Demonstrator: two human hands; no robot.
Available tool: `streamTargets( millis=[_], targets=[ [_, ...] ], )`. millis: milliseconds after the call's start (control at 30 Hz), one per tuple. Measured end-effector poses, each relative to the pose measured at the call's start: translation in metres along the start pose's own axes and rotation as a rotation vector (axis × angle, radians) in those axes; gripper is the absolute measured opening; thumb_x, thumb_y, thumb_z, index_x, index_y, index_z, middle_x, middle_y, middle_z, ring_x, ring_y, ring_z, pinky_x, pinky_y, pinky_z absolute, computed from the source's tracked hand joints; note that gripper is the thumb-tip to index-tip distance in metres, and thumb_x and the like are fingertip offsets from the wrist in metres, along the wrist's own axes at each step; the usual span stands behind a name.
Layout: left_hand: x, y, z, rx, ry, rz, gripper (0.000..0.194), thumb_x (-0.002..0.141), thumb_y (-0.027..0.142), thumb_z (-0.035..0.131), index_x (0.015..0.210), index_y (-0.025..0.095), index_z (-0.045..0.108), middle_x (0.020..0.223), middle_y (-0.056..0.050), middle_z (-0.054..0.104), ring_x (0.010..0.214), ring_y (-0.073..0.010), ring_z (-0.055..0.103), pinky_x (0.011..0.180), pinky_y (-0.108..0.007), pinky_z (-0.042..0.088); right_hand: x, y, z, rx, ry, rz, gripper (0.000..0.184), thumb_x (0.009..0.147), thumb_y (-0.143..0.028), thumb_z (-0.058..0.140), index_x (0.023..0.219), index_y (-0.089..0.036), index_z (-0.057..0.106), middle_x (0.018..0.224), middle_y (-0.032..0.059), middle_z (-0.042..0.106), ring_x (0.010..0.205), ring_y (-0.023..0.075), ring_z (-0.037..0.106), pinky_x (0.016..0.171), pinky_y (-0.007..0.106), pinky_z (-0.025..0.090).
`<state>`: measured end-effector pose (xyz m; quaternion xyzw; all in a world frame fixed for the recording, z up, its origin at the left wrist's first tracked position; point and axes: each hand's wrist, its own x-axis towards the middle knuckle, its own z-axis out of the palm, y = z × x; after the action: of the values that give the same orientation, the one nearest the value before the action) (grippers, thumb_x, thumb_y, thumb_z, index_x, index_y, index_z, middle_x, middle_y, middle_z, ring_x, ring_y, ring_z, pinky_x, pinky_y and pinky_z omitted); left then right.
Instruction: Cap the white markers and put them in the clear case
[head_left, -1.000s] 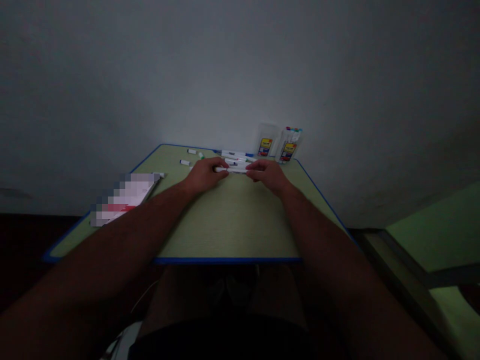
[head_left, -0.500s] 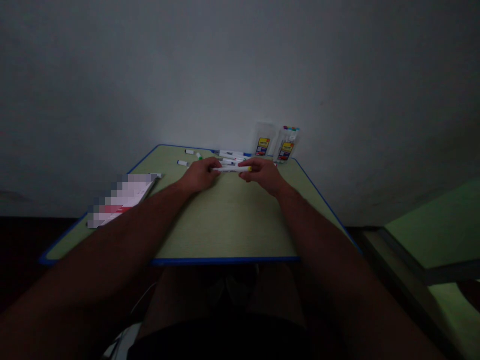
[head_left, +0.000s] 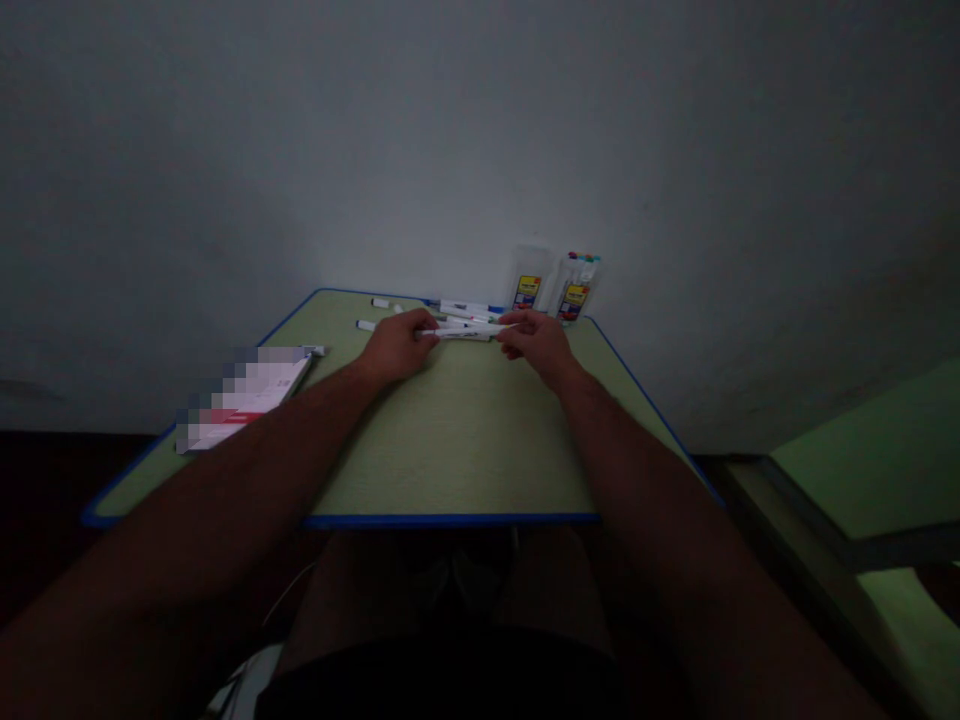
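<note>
A white marker [head_left: 469,330] lies level between my two hands, over the far part of the table [head_left: 457,440]. My left hand [head_left: 403,340] pinches its left end. The fingers of my right hand [head_left: 534,338] are closed on its right end and hide part of the tip. Just behind it lie several other white markers [head_left: 469,308], some with blue ends, close to the wall. Left of my left hand are loose white caps, one with a dark blue end [head_left: 366,325] and another [head_left: 380,303] farther back.
Two clear plastic cases stand at the back right: one [head_left: 529,278] seems to hold no markers, the other [head_left: 576,288] holds several with coloured ends. A white and red box or booklet [head_left: 255,395], partly blurred out, lies at the left. A wall [head_left: 480,150] rises behind the table.
The marker's yellow right end, bare half a second ago, is now covered by my right fingers. My right hand has shifted slightly right along it; my left hand stays nearly in place.
</note>
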<state>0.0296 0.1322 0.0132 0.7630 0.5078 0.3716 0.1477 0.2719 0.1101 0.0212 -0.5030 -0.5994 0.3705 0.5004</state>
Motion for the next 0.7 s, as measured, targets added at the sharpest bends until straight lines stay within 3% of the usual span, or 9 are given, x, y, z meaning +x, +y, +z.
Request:
streamTargets(
  millis=[333,700],
  targets=[
    [0.0018,-0.0019,0.0025,-0.037,0.027,0.009,0.012,0.074,0.022,0.069,0.085,0.021,0.072,0.084,-0.006,0.069,0.078,-0.0231,0.058,0.076,-0.036,0.041,0.0021,-0.0012,-0.0024,-0.027,0.096,0.103,0.01,0.077,-0.011,0.071,0.085,-0.015,0.066,0.069,0.0017,0.067,0.055,0.0098,0.061,0.051,0.021,0.05],
    [0.0017,0.0039,0.0007,0.028,-0.066,-0.013,0.025,0.081,0.023,0.062,0.101,0.017,0.075,0.095,-0.009,0.073,0.085,-0.0223,0.062,0.083,-0.037,0.046,0.0061,0.0043,-0.0069,-0.02,0.14,0.119,0.007,0.082,-0.007,0.066,0.081,-0.013,0.068,0.065,0.0012,0.067,0.051,0.0095,0.06,0.048,0.021,0.049]
  ],
)
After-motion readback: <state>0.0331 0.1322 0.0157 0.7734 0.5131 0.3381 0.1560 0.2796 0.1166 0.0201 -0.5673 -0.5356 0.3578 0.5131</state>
